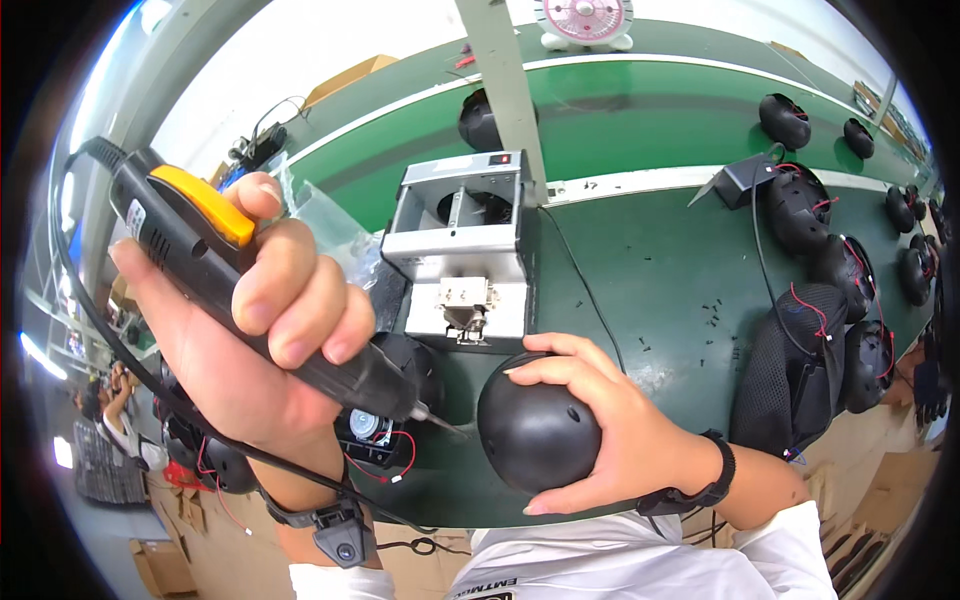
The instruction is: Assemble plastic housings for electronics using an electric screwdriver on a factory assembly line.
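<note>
My left hand [290,290] is wrapped round a black electric screwdriver [205,225] with a yellow lever. The tool slants down to the right, and its thin bit ends just left of a rounded black shell [535,430]. With fingers over the top and thumb underneath, my right hand [610,430] grips that shell near the bench's front edge. The bit and shell look apart. Beyond them stands a silver screw feeder [465,240]. Partly behind the screwdriver lies a black part with a round silver piece and red wires [368,425].
Loose dark screws [712,310] are scattered over the green bench [650,240]. At right sit several black shells [797,205] with red wires and a black mesh bag [790,370]. A metal post [505,90] rises behind the feeder; a pink-and-white fan [585,20] stands far back.
</note>
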### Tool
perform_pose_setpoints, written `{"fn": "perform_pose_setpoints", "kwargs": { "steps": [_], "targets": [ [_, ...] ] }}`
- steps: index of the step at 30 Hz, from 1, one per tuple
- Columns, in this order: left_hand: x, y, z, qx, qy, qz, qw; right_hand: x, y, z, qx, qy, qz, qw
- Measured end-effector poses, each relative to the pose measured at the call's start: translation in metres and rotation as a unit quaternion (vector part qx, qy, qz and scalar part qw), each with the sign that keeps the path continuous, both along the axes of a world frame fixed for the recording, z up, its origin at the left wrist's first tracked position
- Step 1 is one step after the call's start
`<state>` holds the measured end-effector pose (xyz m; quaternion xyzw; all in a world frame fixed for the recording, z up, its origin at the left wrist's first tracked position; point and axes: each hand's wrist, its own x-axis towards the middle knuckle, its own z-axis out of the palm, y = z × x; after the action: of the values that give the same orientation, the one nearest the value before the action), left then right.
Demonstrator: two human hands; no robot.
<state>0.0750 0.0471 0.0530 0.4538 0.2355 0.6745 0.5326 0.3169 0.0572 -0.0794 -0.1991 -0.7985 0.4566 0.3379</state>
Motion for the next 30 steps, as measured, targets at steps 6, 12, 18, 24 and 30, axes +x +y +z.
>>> {"fn": "perform_pose_setpoints", "kwargs": {
  "steps": [6,12,18,24,30],
  "targets": [
    [0.019,0.001,-0.01,-0.064,-0.035,-0.015,0.997,-0.004,0.002,-0.001,0.0,0.001,0.001,1.0],
    [0.026,0.004,-0.014,-0.113,-0.027,0.011,0.993,-0.007,0.001,0.004,0.01,0.002,0.002,1.0],
    [0.027,0.009,-0.028,-0.144,-0.039,-0.046,0.988,-0.007,-0.003,0.006,0.015,0.001,-0.015,1.0],
    [0.017,0.007,-0.064,-0.252,-0.185,-0.066,0.948,-0.01,-0.008,0.006,0.023,0.001,-0.036,0.999],
    [0.019,-0.01,-0.065,-0.218,-0.152,-0.016,0.964,-0.015,-0.017,0.005,0.017,-0.011,-0.044,0.999]
  ]
}}
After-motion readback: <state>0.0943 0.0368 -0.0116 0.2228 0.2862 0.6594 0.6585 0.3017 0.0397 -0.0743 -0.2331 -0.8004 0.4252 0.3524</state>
